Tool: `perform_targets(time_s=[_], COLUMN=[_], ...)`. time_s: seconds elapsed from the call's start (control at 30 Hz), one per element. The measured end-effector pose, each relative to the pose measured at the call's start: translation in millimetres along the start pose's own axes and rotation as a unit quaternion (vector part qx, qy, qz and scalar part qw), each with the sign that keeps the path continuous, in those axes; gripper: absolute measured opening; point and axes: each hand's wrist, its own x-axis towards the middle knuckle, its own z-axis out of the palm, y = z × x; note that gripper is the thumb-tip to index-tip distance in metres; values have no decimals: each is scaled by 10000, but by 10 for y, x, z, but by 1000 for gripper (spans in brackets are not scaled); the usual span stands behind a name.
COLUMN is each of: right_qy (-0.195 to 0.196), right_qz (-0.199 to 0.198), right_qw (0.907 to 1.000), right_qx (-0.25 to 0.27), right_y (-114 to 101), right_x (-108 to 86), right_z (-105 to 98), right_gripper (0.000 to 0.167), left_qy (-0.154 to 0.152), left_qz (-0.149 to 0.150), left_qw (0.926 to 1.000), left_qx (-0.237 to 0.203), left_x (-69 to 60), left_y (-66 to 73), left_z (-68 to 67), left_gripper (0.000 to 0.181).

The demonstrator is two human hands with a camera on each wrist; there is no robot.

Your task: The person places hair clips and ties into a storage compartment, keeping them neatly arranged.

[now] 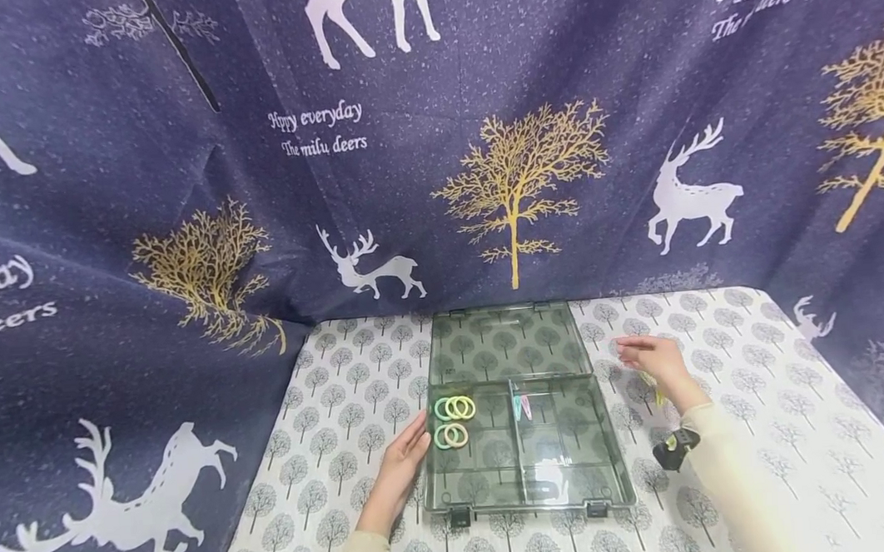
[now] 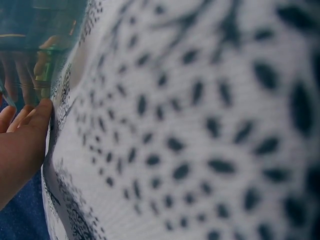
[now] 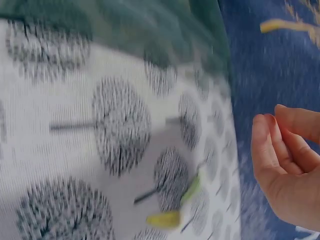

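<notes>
Left hand: the left hand [image 1: 408, 448] is resting its fingertips against the left wall of the case, its fingers extending and grasping nothing.
Right hand: the right hand [image 1: 658, 362] is hovering over the cloth to the right of the case, its fingers bending loosely toward the thumb; the grip is looking released, with nothing showing between the fingertips.
Case: the translucent green two-compartment plastic case [image 1: 544, 506] is sitting on the tree-print tablecloth [image 1: 723, 349], its lid [image 1: 501, 344] lying open toward the curtain [image 1: 399, 178].
Left compartment: five small rings are lying near the back, three overlapping above a peach ring [image 1: 466, 435] and a green ring, which are also overlapping.
Right compartment: a teal hair clip [image 1: 517, 408] and a pink hair clip [image 1: 526, 407] are lying side by side near the divider [image 1: 517, 451].
Below the right hand: a yellow piece [image 3: 164, 219] and a green piece [image 3: 191, 188] are lying on the cloth, blurring too much to identify.
Right wrist: a black strap mount [image 1: 676, 449] is circling the pale sleeve.
</notes>
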Motion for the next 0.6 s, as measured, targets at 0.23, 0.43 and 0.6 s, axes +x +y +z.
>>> perform_targets(time_s=[0.23,0.43,0.6], right_qy=[165,-60,-206], right_qz=[357,640,413], right_qw=[9955,9894,9857], right_qx=[-861,-1300,-1618], right_y=[324,456,467], right_x=[76,68,37], right_z=[-257,-323,-292], right_gripper=[44,44,42], left_qy=[-29,-35,-20], left_qz=[15,-10,2], left_qw=[10000,9999,10000], left_qx=[-38,-109,13], left_x=[-3,-6,-3], left_y=[1,-2,-6], left_z=[7,9,3], left_gripper=[55,54,54])
